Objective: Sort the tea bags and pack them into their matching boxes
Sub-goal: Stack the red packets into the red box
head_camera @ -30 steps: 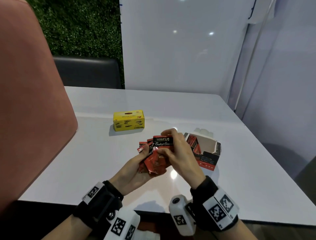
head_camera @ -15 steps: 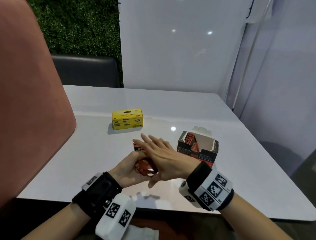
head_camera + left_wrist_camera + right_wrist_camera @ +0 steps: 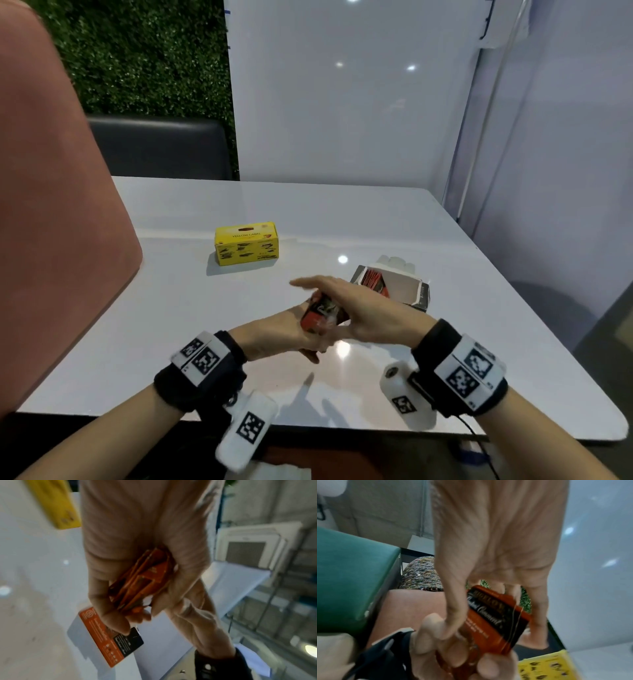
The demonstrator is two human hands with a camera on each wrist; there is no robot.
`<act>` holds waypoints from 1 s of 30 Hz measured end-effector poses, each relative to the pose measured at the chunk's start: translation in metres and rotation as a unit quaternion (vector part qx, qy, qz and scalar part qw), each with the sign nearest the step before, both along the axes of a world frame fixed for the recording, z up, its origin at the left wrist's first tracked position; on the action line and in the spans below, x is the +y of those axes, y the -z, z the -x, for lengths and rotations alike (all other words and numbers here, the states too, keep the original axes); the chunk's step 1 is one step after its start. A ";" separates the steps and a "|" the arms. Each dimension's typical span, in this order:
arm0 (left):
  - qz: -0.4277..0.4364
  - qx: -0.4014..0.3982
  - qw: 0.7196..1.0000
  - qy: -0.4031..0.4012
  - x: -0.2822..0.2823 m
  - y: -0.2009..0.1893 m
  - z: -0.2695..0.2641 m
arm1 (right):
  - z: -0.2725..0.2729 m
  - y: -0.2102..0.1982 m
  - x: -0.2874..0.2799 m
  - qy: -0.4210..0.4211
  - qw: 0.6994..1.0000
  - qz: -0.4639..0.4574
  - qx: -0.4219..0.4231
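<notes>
From the head view, the step in hand seems to be the squaring of a bundle before packing. The left hand [image 3: 274, 334] has its grip curled around a stack of red-orange foil tea bag sachets [image 3: 322, 313], held just above the glossy white bench [image 3: 171, 308]. The right hand [image 3: 363, 308] lies flat against the stack with its fingers straight, pressing and not clasping. Just beside the hands, on the right, stands the open red-and-black cardboard box [image 3: 394, 286]; some sachets of the same colour already stand in its left part, and the rest of it shows white and empty. Farther back on the left stands the closed yellow cardboard box [image 3: 246, 242], well apart from the hands. I judge that the next move is to carry the bundle to the open box and slide it in upright beside the others; this calls for even edges, since thin sachets can fan out or slip.

In the left wrist view, the left fingers [image 3: 104, 601] wrap the stack [image 3: 142, 580] from one side. The sachets are thin, somewhat crumpled, and their edges are not fully aligned. The open box [image 3: 106, 635] shows below.

In the right wrist view, the front sachet [image 3: 494, 622] shows a black band with script lettering on a red ground. The right fingers [image 3: 537, 608] are stretched out past it, and the thumb leans on its face. A corner of the yellow box [image 3: 544, 668] appears below.
</notes>
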State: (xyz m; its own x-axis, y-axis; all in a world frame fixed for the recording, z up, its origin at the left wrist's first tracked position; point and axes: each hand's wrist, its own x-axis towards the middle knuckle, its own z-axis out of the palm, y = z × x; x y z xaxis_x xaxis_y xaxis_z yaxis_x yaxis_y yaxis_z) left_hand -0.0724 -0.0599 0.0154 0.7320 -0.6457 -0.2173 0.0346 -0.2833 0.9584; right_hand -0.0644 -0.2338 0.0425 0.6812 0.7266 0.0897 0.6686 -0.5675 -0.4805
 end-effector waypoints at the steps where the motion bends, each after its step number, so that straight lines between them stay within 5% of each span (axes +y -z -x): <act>1: -0.030 -0.029 0.999 0.014 -0.004 -0.002 -0.005 | -0.003 -0.002 -0.007 0.009 1.000 0.016 -0.024; 7: -0.009 -0.103 0.994 -0.025 -0.049 -0.022 -0.058 | -0.024 -0.029 -0.045 0.097 0.973 0.004 -0.207; 15: -0.168 -0.145 0.975 0.007 -0.070 -0.022 -0.119 | -0.065 -0.034 -0.105 0.232 0.944 0.154 -0.177; 21: -0.190 -0.103 0.975 0.047 -0.075 0.011 -0.129 | -0.077 -0.003 -0.096 0.158 0.918 0.315 -0.183; 26: -0.207 -0.131 0.969 0.032 -0.062 0.017 -0.130 | -0.081 0.016 -0.081 0.010 0.862 0.451 -0.232; 30: -0.211 -0.141 0.967 0.011 -0.051 0.023 -0.121 | -0.079 0.025 -0.061 -0.047 0.880 0.421 -0.212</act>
